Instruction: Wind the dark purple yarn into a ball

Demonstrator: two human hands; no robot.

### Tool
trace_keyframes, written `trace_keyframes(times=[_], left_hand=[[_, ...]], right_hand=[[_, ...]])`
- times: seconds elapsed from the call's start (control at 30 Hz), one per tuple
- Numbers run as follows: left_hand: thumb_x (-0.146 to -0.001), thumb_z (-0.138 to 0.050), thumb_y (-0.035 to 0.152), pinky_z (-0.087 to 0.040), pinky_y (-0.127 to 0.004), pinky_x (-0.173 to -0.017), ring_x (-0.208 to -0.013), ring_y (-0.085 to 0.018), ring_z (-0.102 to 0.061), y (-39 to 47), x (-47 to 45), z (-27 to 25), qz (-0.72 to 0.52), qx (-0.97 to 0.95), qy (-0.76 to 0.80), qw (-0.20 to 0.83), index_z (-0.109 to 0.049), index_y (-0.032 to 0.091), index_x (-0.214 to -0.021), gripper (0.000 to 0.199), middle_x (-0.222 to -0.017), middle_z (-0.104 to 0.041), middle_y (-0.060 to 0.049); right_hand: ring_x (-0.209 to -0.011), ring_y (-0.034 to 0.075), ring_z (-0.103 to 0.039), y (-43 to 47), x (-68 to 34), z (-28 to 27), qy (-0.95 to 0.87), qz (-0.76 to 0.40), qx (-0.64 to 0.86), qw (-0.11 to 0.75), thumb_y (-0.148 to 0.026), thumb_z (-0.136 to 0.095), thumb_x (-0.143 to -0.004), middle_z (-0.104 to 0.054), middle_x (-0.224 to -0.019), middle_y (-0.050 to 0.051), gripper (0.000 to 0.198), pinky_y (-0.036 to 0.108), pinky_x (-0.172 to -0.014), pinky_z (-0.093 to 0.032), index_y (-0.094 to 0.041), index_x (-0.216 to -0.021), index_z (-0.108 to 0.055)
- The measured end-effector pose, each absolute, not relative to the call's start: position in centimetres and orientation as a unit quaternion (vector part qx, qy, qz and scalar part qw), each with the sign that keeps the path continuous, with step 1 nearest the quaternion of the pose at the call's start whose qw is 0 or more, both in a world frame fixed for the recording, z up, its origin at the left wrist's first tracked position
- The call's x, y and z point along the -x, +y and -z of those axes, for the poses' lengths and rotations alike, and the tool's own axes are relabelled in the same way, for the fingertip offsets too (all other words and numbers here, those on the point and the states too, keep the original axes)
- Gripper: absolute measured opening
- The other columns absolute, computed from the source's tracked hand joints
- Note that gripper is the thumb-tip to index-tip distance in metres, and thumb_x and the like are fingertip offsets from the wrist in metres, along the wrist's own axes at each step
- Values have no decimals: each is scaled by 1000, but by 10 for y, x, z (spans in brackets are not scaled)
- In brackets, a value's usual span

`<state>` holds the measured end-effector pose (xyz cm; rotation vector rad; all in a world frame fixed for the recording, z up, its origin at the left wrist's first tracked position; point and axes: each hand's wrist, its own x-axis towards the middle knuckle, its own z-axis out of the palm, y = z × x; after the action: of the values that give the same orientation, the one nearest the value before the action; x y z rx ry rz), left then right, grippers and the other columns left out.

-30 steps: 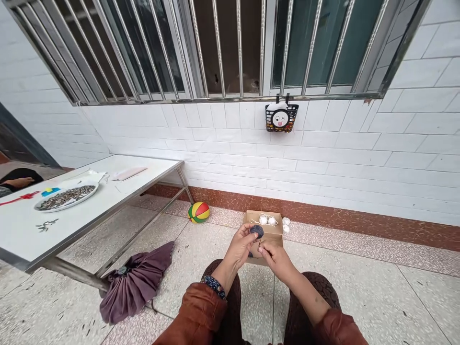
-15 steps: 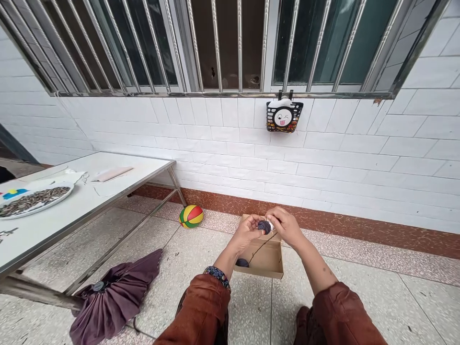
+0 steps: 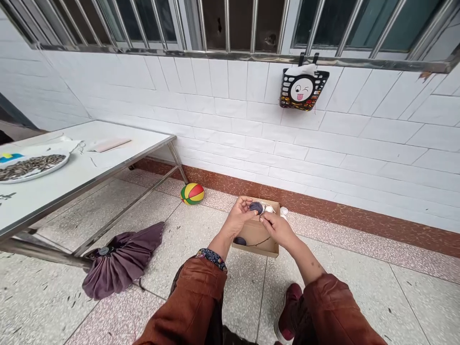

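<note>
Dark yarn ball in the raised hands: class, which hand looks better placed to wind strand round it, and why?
Probably the right hand. The left hand holds the dark yarn ball, while the right is pinched close beside it; what it pinches is too small to tell.

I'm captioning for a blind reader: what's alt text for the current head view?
A person's left hand holds a dark yarn ball, the right hand close beside it, over an open cardboard box. To the left are a multicoloured ball and white table.

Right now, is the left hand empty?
No, the left hand holds a ball of dark yarn in its fingers.
</note>
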<state>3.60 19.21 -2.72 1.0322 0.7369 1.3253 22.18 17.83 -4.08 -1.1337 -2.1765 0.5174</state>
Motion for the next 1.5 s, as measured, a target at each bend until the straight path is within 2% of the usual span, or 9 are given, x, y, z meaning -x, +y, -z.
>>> trace_keyframes(times=[0.23,0.4,0.57,0.7,0.83,0.97,1.17,1.3,1.5], left_hand=[[-58,-86,17,-50,-31,-81,-83,-16,-64,193,-31,43,-511,-549,393,533,-63,18,-94,42,-91,-69,-4],[-63,-85,17,-51,-32,-87,-88,-16,-66,183,-38,43,-445,-590,314,596,-66,19,-100,41,-98,-69,-4],[-63,-89,22,-49,-32,-91,-96,-17,-65,186,-37,40,-490,-519,266,648,-64,19,-101,46,-103,-68,-5],[-63,-89,24,-47,-34,-94,-95,-17,-64,195,-33,41,-575,-458,311,602,-60,20,-98,46,-98,-68,-3],[-62,-87,20,-49,-33,-88,-89,-17,-65,197,-30,45,-578,-458,359,572,-60,19,-97,45,-94,-68,-3],[-57,-87,15,-49,-31,-82,-84,-17,-66,193,-29,48,-537,-498,386,561,-60,18,-94,46,-93,-68,-3],[-61,-86,14,-48,-31,-83,-84,-16,-64,182,-28,44,-444,-564,318,620,-63,19,-95,42,-92,-67,-2],[-61,-91,21,-46,-32,-87,-91,-16,-63,182,-26,41,-476,-504,262,672,-63,19,-97,45,-101,-67,-4],[-61,-91,24,-45,-32,-91,-93,-17,-63,191,-22,44,-595,-416,315,611,-61,19,-98,48,-97,-68,-3]], right_hand=[[-76,19,-62,163,-219,11,-823,-244,354,371,-35,-48,-103,-68,-83,4,24,30,-73,-49,-22,-92,-65],[-82,21,-63,186,-230,19,-757,-218,427,443,-40,-49,-102,-68,-86,6,28,32,-77,-49,-22,-89,-65],[-74,19,-61,198,-229,43,-754,-226,467,404,-35,-47,-101,-66,-79,3,26,29,-71,-47,-22,-86,-63],[-73,19,-60,190,-217,51,-791,-229,448,347,-32,-47,-101,-65,-78,3,23,28,-68,-45,-22,-85,-61],[-70,17,-58,173,-204,38,-837,-264,361,316,-34,-47,-103,-63,-77,2,27,28,-68,-46,-21,-82,-59],[-71,18,-59,166,-207,17,-823,-278,343,358,-36,-50,-102,-65,-77,3,27,28,-68,-48,-22,-84,-63],[-74,19,-61,187,-223,20,-764,-239,403,443,-40,-52,-101,-66,-79,3,27,30,-71,-48,-22,-86,-65],[-69,18,-59,198,-222,40,-754,-224,450,424,-38,-49,-101,-64,-76,2,26,29,-66,-46,-22,-85,-61],[-67,17,-58,188,-208,52,-802,-237,421,351,-32,-48,-100,-63,-73,1,22,28,-65,-44,-22,-84,-60]])
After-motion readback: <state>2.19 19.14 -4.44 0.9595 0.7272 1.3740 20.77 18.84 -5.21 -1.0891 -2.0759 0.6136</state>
